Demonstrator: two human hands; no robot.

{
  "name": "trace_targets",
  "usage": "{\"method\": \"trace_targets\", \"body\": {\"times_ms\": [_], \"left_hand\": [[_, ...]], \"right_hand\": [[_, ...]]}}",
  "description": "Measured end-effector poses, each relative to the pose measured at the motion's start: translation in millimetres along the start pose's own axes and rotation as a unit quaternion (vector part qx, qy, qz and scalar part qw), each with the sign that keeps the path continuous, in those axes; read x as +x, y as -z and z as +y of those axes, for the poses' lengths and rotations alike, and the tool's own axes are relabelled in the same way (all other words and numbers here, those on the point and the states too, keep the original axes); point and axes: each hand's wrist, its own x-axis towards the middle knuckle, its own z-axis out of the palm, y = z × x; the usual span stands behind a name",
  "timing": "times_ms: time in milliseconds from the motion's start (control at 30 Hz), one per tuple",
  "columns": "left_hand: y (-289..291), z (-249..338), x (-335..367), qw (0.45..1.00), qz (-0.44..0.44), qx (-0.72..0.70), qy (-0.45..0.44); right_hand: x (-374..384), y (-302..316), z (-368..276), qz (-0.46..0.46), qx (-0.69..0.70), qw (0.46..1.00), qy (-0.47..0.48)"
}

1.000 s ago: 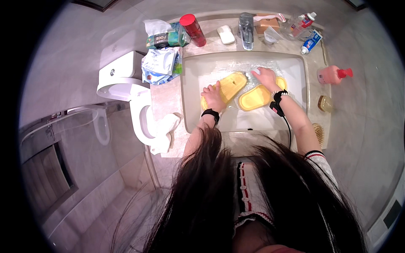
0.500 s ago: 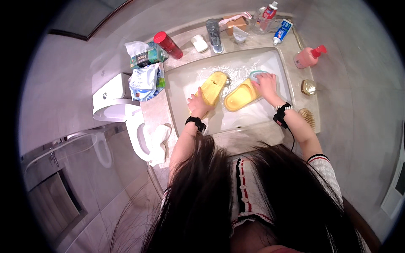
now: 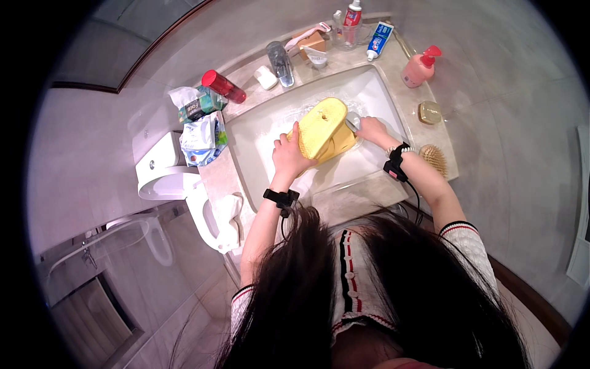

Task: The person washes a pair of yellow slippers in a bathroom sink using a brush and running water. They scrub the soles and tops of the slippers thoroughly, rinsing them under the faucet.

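In the white sink (image 3: 249,163), my left hand (image 3: 291,157) grips the edge of a yellow slipper (image 3: 319,126), thumb along its side. This slipper's textured sole faces up, with a small dark mark near the far end. Partly covered beneath it lies a second yellow slipper (image 3: 345,142). My right hand (image 3: 372,131) is just right of the pair, its fingers closed on a small grey-blue object (image 3: 352,125) whose kind I cannot make out. Shallow water glistens at the sink's far side.
Along the counter stand a red bottle (image 3: 224,86), white soap (image 3: 265,77), a grey bottle (image 3: 281,64), a toothpaste tube (image 3: 380,40), a pink pump bottle (image 3: 420,67), a gold-lidded jar (image 3: 429,112) and a hairbrush (image 3: 434,160). Wipes (image 3: 203,140) lie left, by a toilet (image 3: 161,184).
My left hand has brought its slipper rightward over the other one, now partly covering it. The right hand stays at the right, still with the small object. The view has shifted.
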Motion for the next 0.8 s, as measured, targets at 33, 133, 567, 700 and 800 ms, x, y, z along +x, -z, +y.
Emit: {"method": "trace_targets", "body": {"times_ms": [33,133,567,700,800], "left_hand": [[6,10,1,1.000,0.005,0.007,-0.013],[13,37,7,0.997,0.046,0.010,-0.062],[50,150,76,0.964,0.200,-0.042,-0.168],[53,160,82,0.968,0.201,-0.025,-0.149],[64,168,79,0.968,0.205,-0.012,-0.142]], "right_hand": [[-3,5,2,-0.004,-0.007,1.000,-0.003],[-6,19,24,0.075,-0.033,0.997,0.011],[18,244,77,0.569,0.065,0.813,0.106],[22,248,75,0.354,0.216,0.910,-0.006],[23,247,77,0.350,0.156,0.924,0.002]]}}
